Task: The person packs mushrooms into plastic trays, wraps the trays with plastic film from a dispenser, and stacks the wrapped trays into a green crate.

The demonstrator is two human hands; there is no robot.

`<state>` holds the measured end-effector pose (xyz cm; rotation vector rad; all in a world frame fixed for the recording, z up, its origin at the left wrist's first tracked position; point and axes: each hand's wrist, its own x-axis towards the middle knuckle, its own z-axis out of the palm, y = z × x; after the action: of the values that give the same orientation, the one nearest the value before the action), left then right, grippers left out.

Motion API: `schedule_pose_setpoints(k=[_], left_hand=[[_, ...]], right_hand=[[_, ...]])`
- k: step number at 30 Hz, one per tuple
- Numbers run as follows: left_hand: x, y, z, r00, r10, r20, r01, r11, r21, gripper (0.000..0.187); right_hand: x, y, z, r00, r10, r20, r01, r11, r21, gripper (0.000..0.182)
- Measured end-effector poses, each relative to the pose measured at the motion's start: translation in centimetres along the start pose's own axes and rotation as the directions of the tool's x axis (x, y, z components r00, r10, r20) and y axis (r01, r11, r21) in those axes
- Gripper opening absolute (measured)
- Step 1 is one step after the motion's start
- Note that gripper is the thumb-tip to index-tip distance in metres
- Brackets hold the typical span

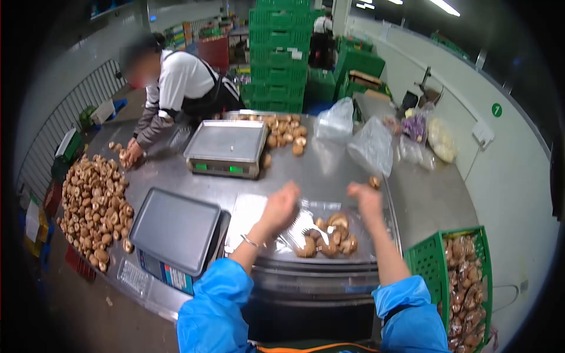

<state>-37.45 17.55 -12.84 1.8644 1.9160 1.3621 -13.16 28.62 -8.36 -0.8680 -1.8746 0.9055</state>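
Observation:
A clear plastic bag (288, 238) lies on the metal table in front of me, with several brown mushrooms (332, 238) at its right part. Above the bag's upper left, my left hand (282, 206) is closed, a bracelet on its wrist. My right hand (368, 203) is closed too, above and right of the mushrooms, near a single mushroom (374, 182). Whatever either hand pinches is too small to make out. To the left stands a scale with a dark tray (176, 229).
A mushroom pile (97, 206) covers the table's left. A co-worker (182, 82) leans over it. A second scale (226, 141), more mushrooms (285, 130) and plastic bags (374, 144) lie farther back. A green crate (426, 259) of packed mushrooms stands at right.

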Motion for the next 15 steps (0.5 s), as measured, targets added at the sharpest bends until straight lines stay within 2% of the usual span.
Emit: schedule_pose_setpoints(k=[1,2,3,4,5,6,7,8,10,11,12,14,15], left_hand=[[-1.2,-0.2,0.5,0.995,0.029,0.093,-0.025,0.999,-0.042,0.033],[-1.6,-0.2,0.5,0.98,0.05,0.191,-0.034,0.996,-0.086,0.034],[-1.3,0.3,-0.1,0.981,0.049,0.188,-0.033,0.996,-0.086,0.034],[-1.6,0.6,-0.8,0.955,-0.05,0.293,0.108,0.977,-0.186,0.033],[-2.2,0.9,-1.3,0.902,-0.138,0.409,0.263,0.927,-0.268,0.033],[-2.4,1.2,-1.9,0.862,-0.201,0.466,0.392,0.846,-0.361,0.035],[-2.5,1.6,-3.2,0.744,-0.275,0.61,0.558,0.758,-0.339,0.036],[-2.3,2.4,-4.7,0.606,-0.321,0.728,0.697,0.656,-0.291,0.039],[-3.9,1.7,-4.5,0.59,-0.09,0.803,0.739,0.461,-0.491,0.054],[-3.7,3.7,-6.7,0.433,-0.177,0.884,0.779,0.566,-0.269,0.065],[-3.9,3.4,-6.2,0.359,-0.224,0.906,0.804,0.567,-0.178,0.068],[-3.9,3.7,-6.1,0.372,-0.27,0.888,0.792,0.591,-0.152,0.067],[-4.2,4.1,-6.3,0.377,-0.266,0.887,0.788,0.596,-0.156,0.067]], right_hand=[[-0.6,0.4,1.2,0.938,-0.018,0.347,0.226,0.789,-0.571,0.023],[-1.9,3.1,2.4,0.863,-0.141,0.485,0.433,0.701,-0.567,0.026],[-2.4,1.9,2.3,0.907,0.023,0.42,0.086,0.967,-0.239,0.029],[-2.3,0.8,1.7,0.903,0.032,0.428,0.08,0.967,-0.241,0.029],[-2.0,-0.4,1.1,0.837,0.28,0.47,-0.266,0.959,-0.097,0.029],[-2.3,-0.8,0.7,0.69,0.483,0.538,-0.589,0.808,0.031,0.03],[-2.9,-0.6,0.4,0.708,0.469,0.528,-0.63,0.758,0.172,0.029],[-3.1,-0.8,-0.1,0.711,0.462,0.531,-0.625,0.762,0.173,0.029],[-3.9,-1.6,-1.4,0.547,0.557,0.625,-0.801,0.565,0.198,0.029],[-4.2,-1.6,-1.7,0.511,0.614,0.602,-0.792,0.608,0.053,0.032],[-4.4,-1.7,-1.6,0.519,0.606,0.603,-0.785,0.618,0.054,0.032],[-5.3,-2.6,-1.7,0.437,0.669,0.602,-0.827,0.561,-0.023,0.037],[-6.2,-3.5,-1.9,0.443,0.668,0.598,-0.824,0.566,-0.021,0.037]])
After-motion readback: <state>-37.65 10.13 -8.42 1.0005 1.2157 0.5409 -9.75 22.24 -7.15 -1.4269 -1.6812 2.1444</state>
